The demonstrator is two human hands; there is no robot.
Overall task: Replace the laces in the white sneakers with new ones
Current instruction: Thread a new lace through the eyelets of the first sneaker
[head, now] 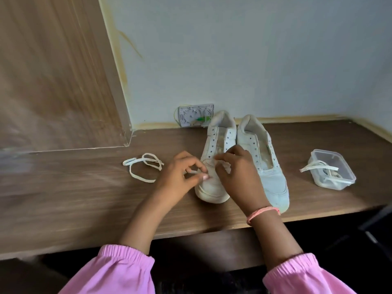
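The left white canvas sneaker (214,166) stood on the brown wooden desk (84,187), toe toward the person. Above its toe, the left hand (180,175) pinched a white flat lace (194,172). The right hand (237,172) pinched the same lace just beside it.

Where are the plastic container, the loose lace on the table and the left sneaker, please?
plastic container (347,174): head view, right rim.
loose lace (139,177): head view, lower loop.
left sneaker (212,193): head view, toe cap.
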